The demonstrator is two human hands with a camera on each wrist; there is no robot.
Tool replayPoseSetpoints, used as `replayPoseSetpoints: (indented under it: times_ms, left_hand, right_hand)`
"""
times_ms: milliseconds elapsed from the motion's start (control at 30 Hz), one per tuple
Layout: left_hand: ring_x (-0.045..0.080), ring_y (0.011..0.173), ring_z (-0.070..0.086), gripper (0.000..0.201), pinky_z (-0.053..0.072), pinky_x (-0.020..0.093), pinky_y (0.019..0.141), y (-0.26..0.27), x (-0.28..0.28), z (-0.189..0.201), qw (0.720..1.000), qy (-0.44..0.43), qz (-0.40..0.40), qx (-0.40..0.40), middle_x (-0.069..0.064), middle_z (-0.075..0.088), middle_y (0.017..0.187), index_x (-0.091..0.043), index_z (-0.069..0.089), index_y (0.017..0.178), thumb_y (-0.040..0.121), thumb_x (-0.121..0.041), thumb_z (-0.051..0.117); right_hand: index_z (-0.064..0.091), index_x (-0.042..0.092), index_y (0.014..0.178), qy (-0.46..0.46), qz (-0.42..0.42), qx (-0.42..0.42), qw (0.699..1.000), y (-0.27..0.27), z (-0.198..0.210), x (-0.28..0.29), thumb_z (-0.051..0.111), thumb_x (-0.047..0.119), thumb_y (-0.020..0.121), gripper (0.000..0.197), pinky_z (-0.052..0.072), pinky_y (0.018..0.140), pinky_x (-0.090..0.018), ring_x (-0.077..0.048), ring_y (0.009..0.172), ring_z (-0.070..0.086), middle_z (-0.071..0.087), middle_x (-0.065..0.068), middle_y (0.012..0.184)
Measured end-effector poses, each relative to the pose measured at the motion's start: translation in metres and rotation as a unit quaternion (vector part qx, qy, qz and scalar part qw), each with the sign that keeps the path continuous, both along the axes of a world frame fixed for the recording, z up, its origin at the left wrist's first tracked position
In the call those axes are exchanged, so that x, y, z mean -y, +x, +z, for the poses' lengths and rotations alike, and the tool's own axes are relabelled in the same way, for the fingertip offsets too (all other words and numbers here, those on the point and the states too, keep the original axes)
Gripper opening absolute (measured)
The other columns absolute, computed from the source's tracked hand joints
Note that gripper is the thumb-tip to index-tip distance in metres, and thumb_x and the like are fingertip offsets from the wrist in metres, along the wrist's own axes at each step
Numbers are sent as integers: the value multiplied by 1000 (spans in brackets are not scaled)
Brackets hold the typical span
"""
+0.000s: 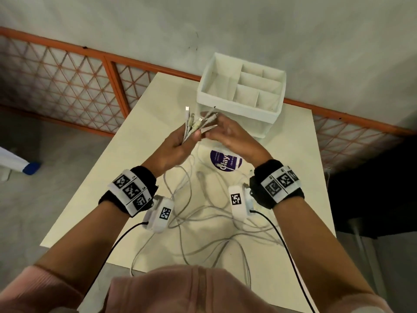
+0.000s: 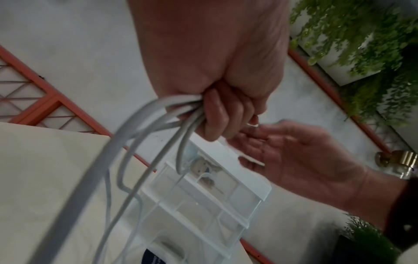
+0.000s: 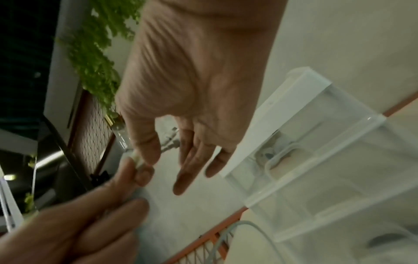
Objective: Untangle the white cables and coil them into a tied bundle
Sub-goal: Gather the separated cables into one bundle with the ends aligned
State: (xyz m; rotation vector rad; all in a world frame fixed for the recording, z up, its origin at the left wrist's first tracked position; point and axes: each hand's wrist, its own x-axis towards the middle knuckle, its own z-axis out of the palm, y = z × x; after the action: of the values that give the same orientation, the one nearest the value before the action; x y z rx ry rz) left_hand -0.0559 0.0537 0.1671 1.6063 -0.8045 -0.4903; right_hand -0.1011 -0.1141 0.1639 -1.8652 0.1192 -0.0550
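Several white cables are gathered by their connector ends in my left hand, which grips them in a fist above the table. The fist and the cables leaving it show close up in the left wrist view. My right hand is beside it with straight fingers, touching the fanned connector tips. In the right wrist view its thumb rests on one connector held by the left fingers. The rest of the cables lie tangled on the table, some hanging over its front edge.
A white compartment organizer stands at the table's far end, just beyond my hands. A purple round sticker lies under them on the cream table. An orange lattice fence runs behind, and a blue-and-white object sits on the floor left.
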Motion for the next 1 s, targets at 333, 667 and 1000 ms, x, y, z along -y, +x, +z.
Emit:
replayPoseSetpoints:
  times_ms: [333,667,1000]
  left_hand:
    - [3,41,32,26,28,15,43,20,9,-27,998,52,-23,-10,-13,34,51,-27,48,82,98,-43,35]
    - [13,41,34,38,33,22,45,13,26,-20,999,35,-23,-4,1,42,50,-6,49,96,102,-37,27]
    - [13,42,42,39,39,23,49,7,31,-18,999,41,-30,-7,0,55,52,-7,54,102,102,-38,29]
  right_hand:
    - [63,-4,112,14,-74,73,994,0,20,8,58,6,91,23,55,66,-19,-7,62,64,63,-13,73]
    - [60,-2,120,-25,-47,35,998,-4,38,16,52,11,94,30,56,71,-18,-5,66,67,66,-10,76]
    - [67,0,110,-74,-67,5,995,-1,43,15,55,18,94,28,58,72,-23,-15,61,68,69,-11,71]
